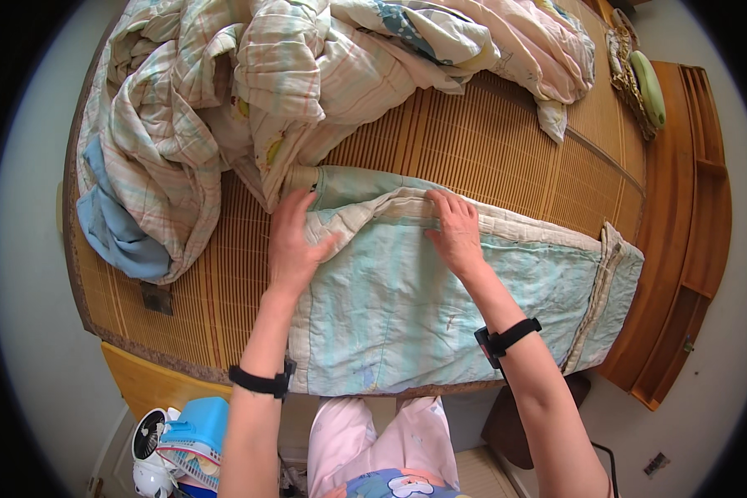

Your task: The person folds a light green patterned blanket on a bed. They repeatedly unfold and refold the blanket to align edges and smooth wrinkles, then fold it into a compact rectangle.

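A pale blue-green striped cloth quilt with a cream border lies folded along the near edge of the bed, on a slatted bamboo mat. My left hand is at its upper left corner, fingers apart, slightly blurred, beside a turned-up part of the border. Resting on the cream border near the quilt's upper middle, my right hand has its fingers bent; whether it pinches the cloth is unclear. A darker green layer shows above the border between the hands. Both wrists wear black straps.
Rumpled plaid bedding covers the far left, with a blue cloth on it. Pink bedding lies farther back. A green bolster-like object is near the wooden headboard. A white fan and blue basket stand lower left.
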Motion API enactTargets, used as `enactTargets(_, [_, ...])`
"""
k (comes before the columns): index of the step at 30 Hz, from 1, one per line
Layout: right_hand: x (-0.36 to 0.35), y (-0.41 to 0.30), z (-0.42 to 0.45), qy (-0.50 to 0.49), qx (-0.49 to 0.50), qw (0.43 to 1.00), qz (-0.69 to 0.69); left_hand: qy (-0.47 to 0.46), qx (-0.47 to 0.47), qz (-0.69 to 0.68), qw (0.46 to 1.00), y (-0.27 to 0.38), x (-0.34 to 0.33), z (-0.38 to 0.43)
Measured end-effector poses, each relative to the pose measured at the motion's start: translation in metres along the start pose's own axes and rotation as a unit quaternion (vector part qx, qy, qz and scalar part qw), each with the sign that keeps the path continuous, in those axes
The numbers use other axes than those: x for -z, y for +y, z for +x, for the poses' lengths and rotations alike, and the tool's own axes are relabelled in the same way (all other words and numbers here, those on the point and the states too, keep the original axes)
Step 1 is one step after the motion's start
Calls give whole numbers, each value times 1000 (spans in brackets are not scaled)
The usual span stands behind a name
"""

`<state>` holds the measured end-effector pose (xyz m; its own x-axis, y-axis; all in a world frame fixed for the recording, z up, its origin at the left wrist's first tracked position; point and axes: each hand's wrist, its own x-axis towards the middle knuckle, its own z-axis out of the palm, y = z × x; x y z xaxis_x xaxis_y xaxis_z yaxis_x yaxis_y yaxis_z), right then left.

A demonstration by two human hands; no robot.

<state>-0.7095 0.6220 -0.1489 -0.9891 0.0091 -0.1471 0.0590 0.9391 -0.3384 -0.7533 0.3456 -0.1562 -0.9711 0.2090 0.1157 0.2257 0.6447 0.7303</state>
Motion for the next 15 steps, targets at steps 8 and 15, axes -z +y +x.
enactTargets(8, [-1,8,17,27,56,997,-52,-307,128,99,938,-7,23,47])
enactTargets(15, [-27,-39,7,218,17,973,-80,-32,-129,153,979,37,-23,30])
